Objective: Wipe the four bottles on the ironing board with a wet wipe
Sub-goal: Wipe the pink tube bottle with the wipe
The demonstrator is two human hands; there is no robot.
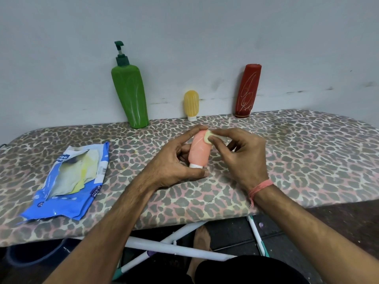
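Back edge of ironing board (307, 152) getting crowded: green pump bottle (131, 95), yellow bottle (191, 104), red bottle (247, 91) standing along wall, gaps between them. Wipes pack (71, 179) hogging left front. Right end lying open, front edge too.

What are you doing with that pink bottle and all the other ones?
A person is cleaning bottles on an ironing board. The left hand holds a small pink bottle, cap down, while the right hand pinches a wet wipe against its top end. A green pump bottle, a little yellow bottle and a red bottle stand by the wall. An opened blue wipes pack lies to the left.
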